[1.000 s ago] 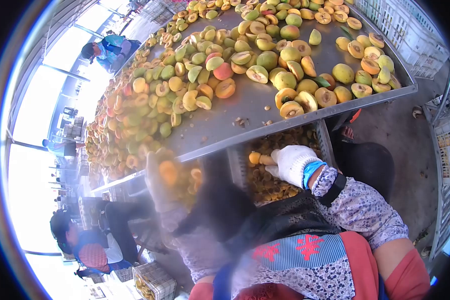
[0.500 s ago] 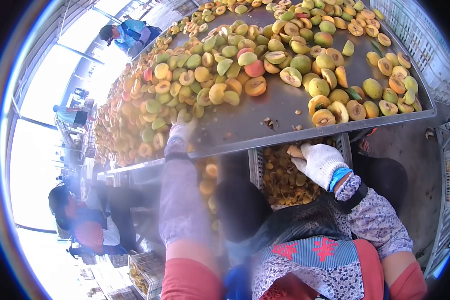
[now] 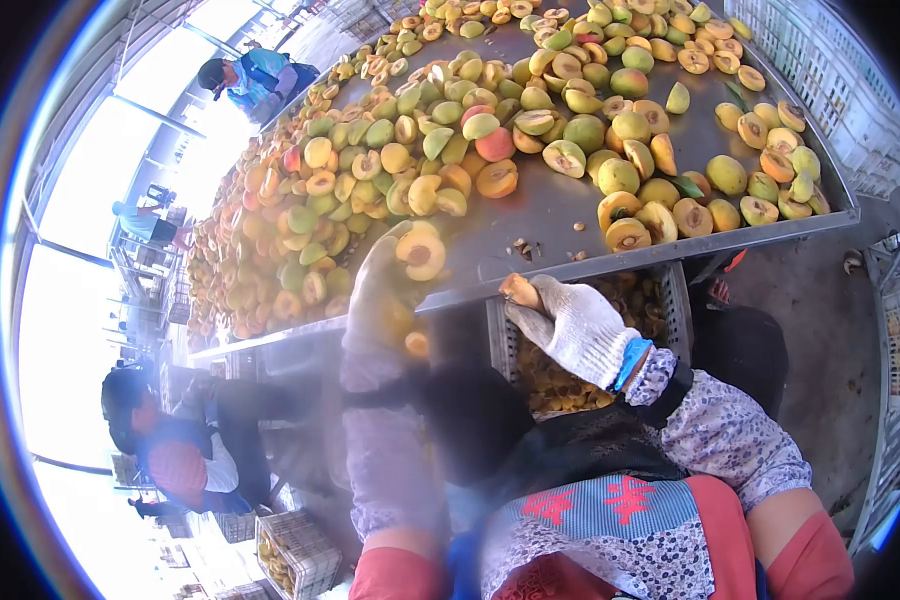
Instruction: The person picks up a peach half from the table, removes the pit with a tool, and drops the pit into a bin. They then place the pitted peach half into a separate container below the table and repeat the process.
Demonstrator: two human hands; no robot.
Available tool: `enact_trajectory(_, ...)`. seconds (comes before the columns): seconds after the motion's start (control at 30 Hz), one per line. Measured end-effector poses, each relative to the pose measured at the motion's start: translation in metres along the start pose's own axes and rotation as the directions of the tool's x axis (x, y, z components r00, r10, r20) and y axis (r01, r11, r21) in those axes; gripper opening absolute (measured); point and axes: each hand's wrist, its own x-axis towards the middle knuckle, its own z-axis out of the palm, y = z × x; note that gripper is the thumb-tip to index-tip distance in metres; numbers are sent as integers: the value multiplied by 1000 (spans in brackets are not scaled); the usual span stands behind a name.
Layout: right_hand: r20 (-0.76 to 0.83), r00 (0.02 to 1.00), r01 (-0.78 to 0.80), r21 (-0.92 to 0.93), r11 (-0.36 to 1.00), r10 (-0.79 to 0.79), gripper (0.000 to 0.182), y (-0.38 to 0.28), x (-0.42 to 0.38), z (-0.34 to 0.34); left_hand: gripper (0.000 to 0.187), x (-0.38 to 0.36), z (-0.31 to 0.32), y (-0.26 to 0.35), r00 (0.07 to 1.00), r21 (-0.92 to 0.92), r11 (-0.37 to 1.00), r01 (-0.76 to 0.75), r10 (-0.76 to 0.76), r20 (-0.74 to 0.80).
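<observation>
My left hand (image 3: pixel 382 275), in a pale glove, is raised at the near edge of the metal table (image 3: pixel 550 235). Its fingers close round a cut peach half (image 3: pixel 421 252), whose flesh and pit hollow face up. In a white knitted glove, my right hand (image 3: pixel 570 325) grips a small brown-orange object (image 3: pixel 519 290), perhaps a tool handle, between thumb and fingers. That hand is over a crate (image 3: pixel 679 310) of small brownish pieces below the table edge. Many green, yellow and red halved fruits (image 3: pixel 370 165) cover the table beyond both hands.
A raised metal rim (image 3: pixel 750 238) borders the table. White crates (image 3: pixel 850 110) are stacked at the right. One person (image 3: pixel 185 440) sits at the left, and another (image 3: pixel 260 80) leans at the table's far left. A crate of fruit (image 3: pixel 300 550) stands on the floor.
My left hand has drawn back from the pile and now holds a peach half. My right hand has shifted left and slightly nearer to it, still gripping the brown-orange object.
</observation>
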Motion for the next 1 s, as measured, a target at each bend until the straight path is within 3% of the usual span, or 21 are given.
enact_trajectory(0.03,-6,1000,-3,-6,1000,3,34,-3,1,-1,42,-5,20,11,998,-69,998,2,2,60)
enact_trajectory(0.1,50,993,-102,-68,992,105,34,-10,5,-4,41,-12,55,25,999,16,1000,-17,16,42)
enact_trajectory(0.17,47,993,-105,-46,993,107,34,-16,6,-9,40,-14,78,29,980,-379,909,172,-197,-28)
enact_trajectory(0.2,33,996,-84,-76,994,86,34,-12,6,-6,36,-17,92,28,998,164,985,-57,54,28)
enact_trajectory(0.23,21,998,-64,-109,992,66,34,-10,6,-6,36,-16,101,23,998,161,985,-57,52,34)
enact_trajectory(0.33,43,992,-108,-142,984,115,34,-13,5,-17,34,-15,114,7,955,511,814,-275,292,50)
enact_trajectory(0.37,42,993,-103,-148,984,110,33,-13,6,-20,34,-16,120,7,955,506,817,-276,290,52)
enact_trajectory(0.4,39,993,-107,-152,983,114,33,-11,6,-23,36,-18,127,10,995,-2,995,-98,98,-35)
enact_trajectory(0.43,40,990,-125,-153,980,132,32,-8,6,-24,39,-20,132,13,993,-513,853,97,-119,-10)
enact_trajectory(0.57,46,987,-149,-144,978,157,32,-2,6,-25,43,-28,137,15,989,-579,810,89,-5,145)
enact_trajectory(0.63,43,994,-97,-121,988,103,33,-5,3,-23,48,-26,134,6,997,-536,842,56,-71,-8)
enact_trajectory(0.7,39,998,-43,-97,994,47,34,-7,2,-23,52,-25,137,8,995,-509,860,51,-86,-45)
enact_trajectory(0.77,96,989,-90,-179,980,109,34,-9,1,-23,56,-24,139,5,992,-479,876,55,-104,-76)
enact_trajectory(0.83,82,992,-83,-138,987,95,33,-5,-2,-15,62,-24,139,-2,991,-434,901,24,-77,-106)
enact_trajectory(0.87,66,995,-71,-97,993,78,33,-4,-2,-13,60,-25,149,6,979,-451,892,14,-104,-176)
enact_trajectory(1.0,108,986,-106,-150,983,123,34,-6,-2,-15,53,-27,155,8,976,-539,843,6,-122,-182)
